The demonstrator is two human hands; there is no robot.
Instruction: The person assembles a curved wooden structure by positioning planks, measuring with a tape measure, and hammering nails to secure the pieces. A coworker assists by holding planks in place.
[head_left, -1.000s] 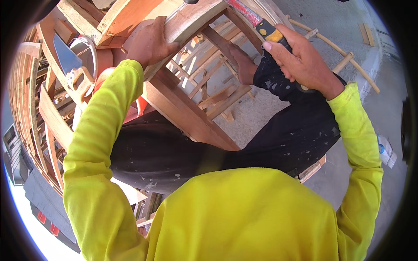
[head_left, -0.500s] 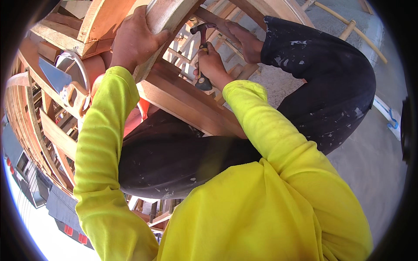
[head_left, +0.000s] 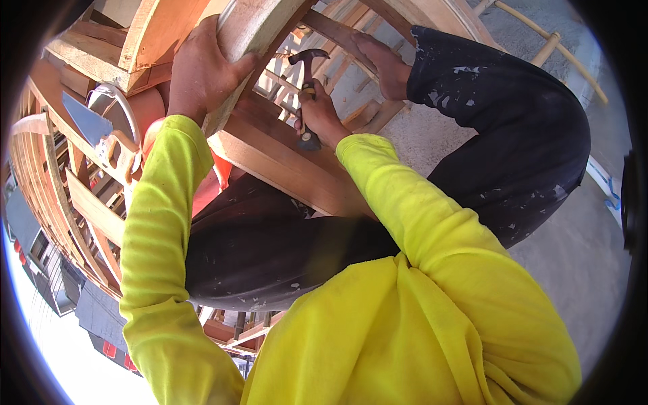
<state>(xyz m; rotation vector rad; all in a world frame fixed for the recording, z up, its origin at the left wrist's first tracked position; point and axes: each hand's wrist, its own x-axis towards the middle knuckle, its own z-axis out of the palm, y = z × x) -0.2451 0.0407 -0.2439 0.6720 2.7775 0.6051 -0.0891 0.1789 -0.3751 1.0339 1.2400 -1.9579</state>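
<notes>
Since half a second ago the right hand [head_left: 322, 116] has barely shifted — the claw hammer [head_left: 307, 81] stays raised between the timbers, and the left hand [head_left: 201, 71] keeps its place. The right grip is closed around the hammer's handle low down, so the dark steel head stands above the fist, claw curving right. The left grip is wrapped on the edge of a pale wooden plank [head_left: 253, 40]. The hammer sits just right of that plank — above a reddish beam [head_left: 283, 165].
</notes>
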